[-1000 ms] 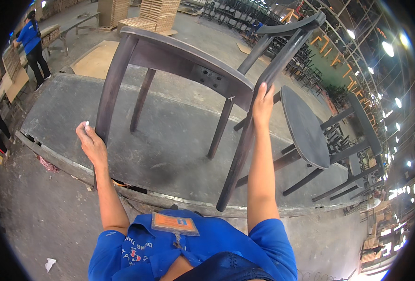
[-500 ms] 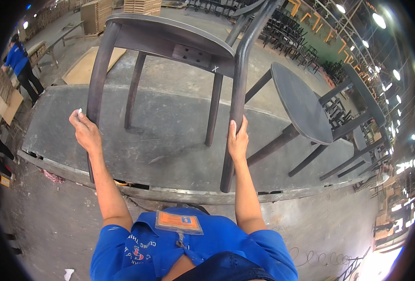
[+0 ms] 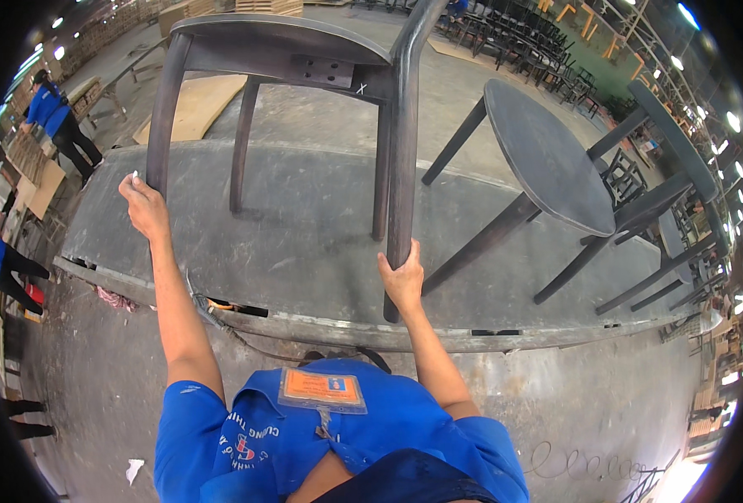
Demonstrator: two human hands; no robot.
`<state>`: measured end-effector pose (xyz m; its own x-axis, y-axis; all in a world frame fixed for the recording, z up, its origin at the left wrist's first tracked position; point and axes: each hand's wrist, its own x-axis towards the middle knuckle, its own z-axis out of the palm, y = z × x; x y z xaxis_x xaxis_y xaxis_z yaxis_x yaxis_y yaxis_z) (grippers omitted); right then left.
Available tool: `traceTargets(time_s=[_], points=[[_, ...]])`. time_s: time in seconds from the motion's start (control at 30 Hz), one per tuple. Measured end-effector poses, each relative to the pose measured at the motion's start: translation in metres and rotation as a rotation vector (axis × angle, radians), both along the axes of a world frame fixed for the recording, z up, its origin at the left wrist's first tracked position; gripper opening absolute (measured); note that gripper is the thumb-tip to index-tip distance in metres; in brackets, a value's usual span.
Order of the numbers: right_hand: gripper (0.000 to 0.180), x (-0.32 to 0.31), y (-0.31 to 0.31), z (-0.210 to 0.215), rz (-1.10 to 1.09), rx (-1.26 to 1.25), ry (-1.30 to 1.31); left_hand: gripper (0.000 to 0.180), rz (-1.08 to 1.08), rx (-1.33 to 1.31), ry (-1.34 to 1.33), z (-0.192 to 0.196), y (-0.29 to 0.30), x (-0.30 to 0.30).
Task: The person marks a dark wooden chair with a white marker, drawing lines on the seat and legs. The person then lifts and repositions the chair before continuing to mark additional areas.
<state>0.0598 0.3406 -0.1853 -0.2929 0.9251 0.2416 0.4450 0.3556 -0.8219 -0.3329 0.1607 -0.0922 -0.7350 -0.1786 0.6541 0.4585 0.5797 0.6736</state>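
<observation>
A second dark grey wooden chair (image 3: 556, 168) lies tipped on the long grey workbench (image 3: 304, 251), with blue-shirted workers (image 3: 57, 121) standing at far left.

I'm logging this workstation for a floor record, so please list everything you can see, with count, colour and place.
Chair: one, dark grey, lifted over the platform, held by two legs.
Second chair: one, dark grey, lying tilted on the platform to the right.
Platform: one, grey, worn, in front of the person.
Stacked chairs: many, dark, far background at top right.
Board: one, pale wood, on the floor beyond the platform.
Co-workers: at least two, blue tops, far left.
Badge: one, orange, on the person's blue shirt.
Left hand: gripping the held chair's left leg.
Right hand: gripping the held chair's nearer right leg close to its foot.
</observation>
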Motion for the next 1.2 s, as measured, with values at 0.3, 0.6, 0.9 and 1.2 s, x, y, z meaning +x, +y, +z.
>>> traceTargets(time_s=[0.3,0.6,0.9,1.2], points=[[0.062,-0.006,0.013,0.011,0.076,0.024,0.053,0.026,0.096,-0.035,-0.016,-0.018,-0.002,0.0],[0.06,-0.023,0.043,0.023,0.062,-0.04,0.145,0.025,0.034,-0.117,0.02,0.005,0.03,-0.019],[0.062,-0.039,0.075,0.037,0.086,-0.14,0.166,0.024,0.001,-0.165,-0.027,0.027,0.063,-0.039],[0.069,-0.044,0.067,0.047,0.048,-0.165,0.19,0.026,0.016,-0.204,-0.016,0.023,0.065,-0.043]])
